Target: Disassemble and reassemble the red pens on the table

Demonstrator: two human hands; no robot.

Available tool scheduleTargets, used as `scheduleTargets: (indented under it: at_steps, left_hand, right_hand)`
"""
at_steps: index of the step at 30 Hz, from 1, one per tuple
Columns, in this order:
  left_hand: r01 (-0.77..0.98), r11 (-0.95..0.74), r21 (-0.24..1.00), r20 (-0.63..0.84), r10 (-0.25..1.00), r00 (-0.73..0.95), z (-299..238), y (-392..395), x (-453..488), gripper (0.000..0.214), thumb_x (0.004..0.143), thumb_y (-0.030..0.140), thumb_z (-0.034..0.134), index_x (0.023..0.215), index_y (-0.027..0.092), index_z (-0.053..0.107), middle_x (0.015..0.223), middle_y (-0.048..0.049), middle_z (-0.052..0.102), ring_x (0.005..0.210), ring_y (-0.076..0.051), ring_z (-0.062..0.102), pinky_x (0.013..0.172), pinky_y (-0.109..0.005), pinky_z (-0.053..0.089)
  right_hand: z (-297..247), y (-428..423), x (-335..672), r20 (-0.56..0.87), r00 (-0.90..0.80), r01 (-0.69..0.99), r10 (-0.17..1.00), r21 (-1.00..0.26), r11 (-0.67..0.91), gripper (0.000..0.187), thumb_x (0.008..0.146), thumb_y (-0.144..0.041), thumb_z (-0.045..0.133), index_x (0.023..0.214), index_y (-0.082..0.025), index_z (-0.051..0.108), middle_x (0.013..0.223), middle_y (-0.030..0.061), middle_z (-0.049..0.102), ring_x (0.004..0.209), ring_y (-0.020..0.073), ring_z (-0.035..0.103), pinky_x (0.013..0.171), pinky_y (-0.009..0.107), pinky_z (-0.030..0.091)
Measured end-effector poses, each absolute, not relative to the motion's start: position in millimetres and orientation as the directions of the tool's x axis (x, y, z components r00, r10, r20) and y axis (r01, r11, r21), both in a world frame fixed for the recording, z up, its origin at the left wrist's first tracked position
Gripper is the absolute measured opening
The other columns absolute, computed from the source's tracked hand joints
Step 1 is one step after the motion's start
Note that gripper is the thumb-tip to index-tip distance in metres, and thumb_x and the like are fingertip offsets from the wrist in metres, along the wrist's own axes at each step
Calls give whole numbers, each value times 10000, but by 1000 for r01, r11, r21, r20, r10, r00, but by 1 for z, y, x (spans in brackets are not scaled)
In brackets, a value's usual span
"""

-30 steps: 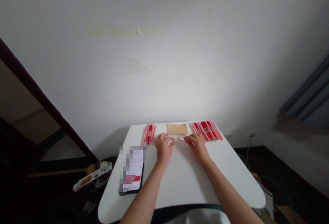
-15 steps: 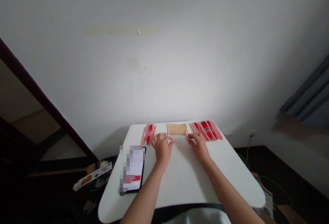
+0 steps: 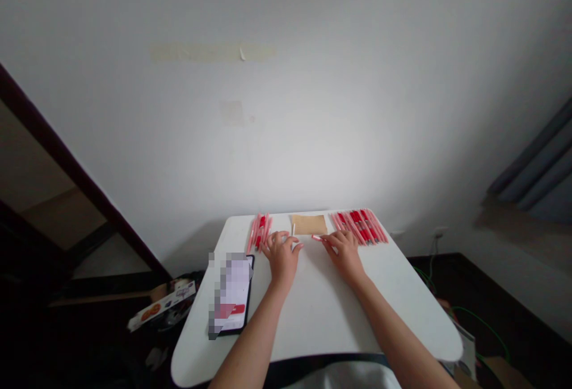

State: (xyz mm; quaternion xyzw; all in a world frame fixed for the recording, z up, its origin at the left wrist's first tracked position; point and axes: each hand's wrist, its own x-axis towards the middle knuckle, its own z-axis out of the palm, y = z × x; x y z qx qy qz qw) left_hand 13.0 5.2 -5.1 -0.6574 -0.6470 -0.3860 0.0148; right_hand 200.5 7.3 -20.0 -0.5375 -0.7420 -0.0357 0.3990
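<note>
My left hand (image 3: 282,252) rests on the white table (image 3: 322,311) with its fingers curled round a thin white stick (image 3: 293,230) that pokes up between them. Just left of it lies a small bunch of pink and red pens (image 3: 259,231). My right hand (image 3: 343,251) pinches a pink pen piece (image 3: 317,237) that points left toward the other hand. Right of that hand lies a larger row of pink and red pens (image 3: 360,226). A brown paper pad (image 3: 308,224) sits between the two piles, just beyond both hands.
A phone (image 3: 232,296) with a lit screen lies near the table's left edge. A printed box (image 3: 161,307) sits on the dark floor to the left. A green cable (image 3: 473,317) runs along the floor at the right. A white wall stands close behind the table.
My right hand has turned the pink piece from pointing away to pointing left. The left hand has shifted slightly left and back, still holding the white stick.
</note>
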Motion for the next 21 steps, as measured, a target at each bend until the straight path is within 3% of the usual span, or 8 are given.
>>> scheduleTargets:
  at_steps: [11,21]
  left_hand:
    - [882,-105,459,500,851,-159,-4,3,13,113,700,227,729,807,262,717,1081,-41,634,1137,-287,441,1047,-575,203]
    - [901,-87,425,501,852,-155,-6,3,12,145,699,246,718,842,267,719,1090,-34,627,1150,-279,432,1090,-566,176]
  right_hand:
    - [-17,16,190,571,-223,915,790,-158,372,198,909,-288,534,981,-336,712,979,61,647,1015,267,448,951,485,291]
    - [-15,17,183,536,-184,949,824,-123,292,241,923,-280,506,1052,-359,693,1074,47,626,1072,253,435,991,465,256]
